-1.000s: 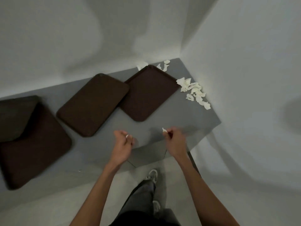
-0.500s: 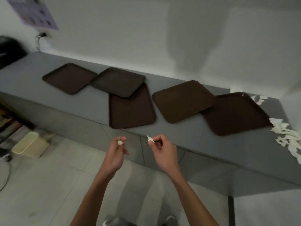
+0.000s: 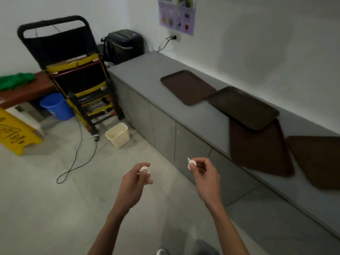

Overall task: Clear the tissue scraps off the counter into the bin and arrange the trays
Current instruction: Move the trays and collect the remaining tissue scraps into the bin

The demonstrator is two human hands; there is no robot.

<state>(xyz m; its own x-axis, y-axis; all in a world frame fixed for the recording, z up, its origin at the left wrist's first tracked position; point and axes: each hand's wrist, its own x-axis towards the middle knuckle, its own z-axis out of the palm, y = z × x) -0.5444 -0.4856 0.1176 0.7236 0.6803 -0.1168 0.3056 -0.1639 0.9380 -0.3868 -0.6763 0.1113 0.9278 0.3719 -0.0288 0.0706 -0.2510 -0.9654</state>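
Four brown trays on tabletop (image 3: 165, 70): far tray (image 3: 187, 87) lies alone; second tray (image 3: 242, 107) overlaps third tray (image 3: 261, 150); fourth tray (image 3: 316, 161) cut by right edge.
Two tissue scraps, both over floor: left scrap (image 3: 143, 169) pinched in left hand (image 3: 135, 178) fingers, right scrap (image 3: 190, 164) pinched in right hand (image 3: 204, 173) fingers.
One cream bin (image 3: 117, 135) on floor.
Since half second ago: view swung left; scrap pile and fifth tray gone from view; bin nearer centre.

Grey counter (image 3: 147, 70) along the wall, 4 brown trays (image 3: 187, 87) on it, 2nd tray (image 3: 242, 107) partly atop 3rd tray (image 3: 261, 150).
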